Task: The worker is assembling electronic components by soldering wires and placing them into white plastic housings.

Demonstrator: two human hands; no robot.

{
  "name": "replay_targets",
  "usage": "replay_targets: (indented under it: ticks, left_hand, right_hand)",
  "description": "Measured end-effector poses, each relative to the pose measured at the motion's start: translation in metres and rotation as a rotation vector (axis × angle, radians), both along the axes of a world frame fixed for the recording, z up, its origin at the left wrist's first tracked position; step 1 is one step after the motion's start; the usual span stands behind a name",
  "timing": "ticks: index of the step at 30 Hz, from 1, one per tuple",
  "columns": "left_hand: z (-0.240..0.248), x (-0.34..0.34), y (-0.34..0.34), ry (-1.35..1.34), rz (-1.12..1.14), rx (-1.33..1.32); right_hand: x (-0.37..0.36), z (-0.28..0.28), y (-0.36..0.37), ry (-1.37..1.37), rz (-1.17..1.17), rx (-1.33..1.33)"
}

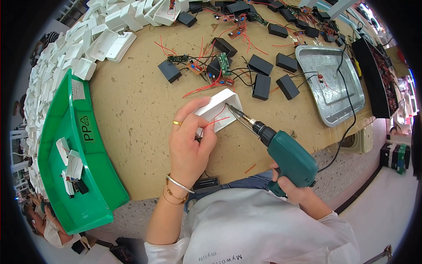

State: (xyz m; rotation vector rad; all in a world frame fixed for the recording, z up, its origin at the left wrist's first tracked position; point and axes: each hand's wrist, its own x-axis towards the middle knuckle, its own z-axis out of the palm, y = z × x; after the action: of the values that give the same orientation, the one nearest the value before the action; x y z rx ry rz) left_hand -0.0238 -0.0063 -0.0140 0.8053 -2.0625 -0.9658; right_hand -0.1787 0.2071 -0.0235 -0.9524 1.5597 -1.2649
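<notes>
My left hand (190, 143), a ring and bracelets on it, pinches an open white plastic case (225, 97) over the brown work board. A thin red wire (218, 121) sticks out beside my thumb and fingertips. My right hand (292, 190) is wrapped around the grip of a dark green soldering gun (293, 159), whose cord trails off to the right. Its metal tip reaches into the case near the far inner wall; whether it touches anything there is too small to tell. A black rectangular part (205, 184) lies at the board's near edge, below my left wrist.
Black boxes (261, 86) with wires and small circuit boards (223, 64) lie beyond the case. A metal tray (327, 115) stands at right, crossed by the cord. At left are a green bin (97, 149) holding a few parts and a large heap of white cases (57, 66).
</notes>
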Motion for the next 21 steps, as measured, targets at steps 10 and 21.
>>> replay_targets:
  ticks: [10, 21]
  left_hand:
    - [-0.0039, -0.0003, -0.0017, 0.010, -0.006, -0.070]
    - [-0.0057, -0.0001, -0.0032, 0.015, -0.009, -0.070]
  right_hand:
    - [0.0004, 0.0041, -0.0025, -0.037, -0.064, -0.022]
    - [0.0012, 0.0053, -0.0008, -0.114, -0.058, -0.014]
